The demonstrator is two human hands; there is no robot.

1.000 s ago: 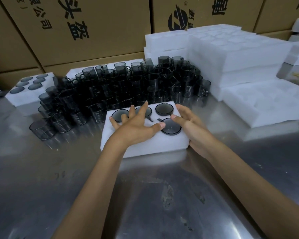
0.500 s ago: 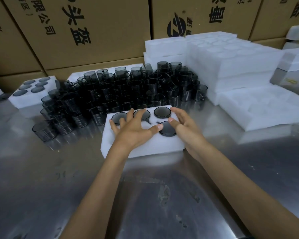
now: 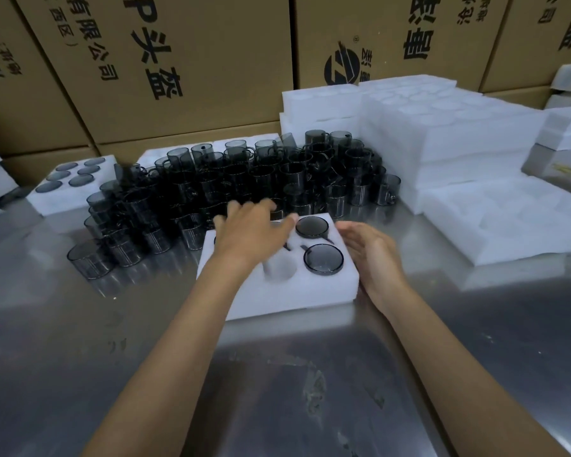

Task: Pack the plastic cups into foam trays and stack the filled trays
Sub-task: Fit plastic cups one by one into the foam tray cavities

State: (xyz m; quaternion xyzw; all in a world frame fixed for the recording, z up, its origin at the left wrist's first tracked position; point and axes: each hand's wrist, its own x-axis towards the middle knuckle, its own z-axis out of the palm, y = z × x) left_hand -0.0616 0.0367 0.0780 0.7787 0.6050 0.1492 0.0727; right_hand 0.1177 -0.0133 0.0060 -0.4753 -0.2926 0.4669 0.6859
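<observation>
A white foam tray (image 3: 314, 291) lies on the steel table in front of me. Two dark cups sit in its right pockets, one at the back (image 3: 312, 226) and one nearer (image 3: 323, 259); a near-middle pocket (image 3: 279, 270) is empty. My left hand (image 3: 251, 230) hovers blurred over the tray's back left with fingers spread, holding nothing, and hides the pockets beneath. My right hand (image 3: 371, 255) rests open against the tray's right side. Behind the tray stands a crowd of smoky dark plastic cups (image 3: 244, 183).
A filled foam tray (image 3: 66, 189) sits at the far left. Stacks of empty foam trays (image 3: 442, 133) rise at the back right, with one flat tray (image 3: 508, 219) in front of them. Cardboard boxes (image 3: 178, 61) wall the back. Bare steel table (image 3: 277, 390) lies near me.
My left hand has lifted off the tray and moved back toward the loose cups, uncovering an empty pocket. My right hand has slid from the tray's top to its right side.
</observation>
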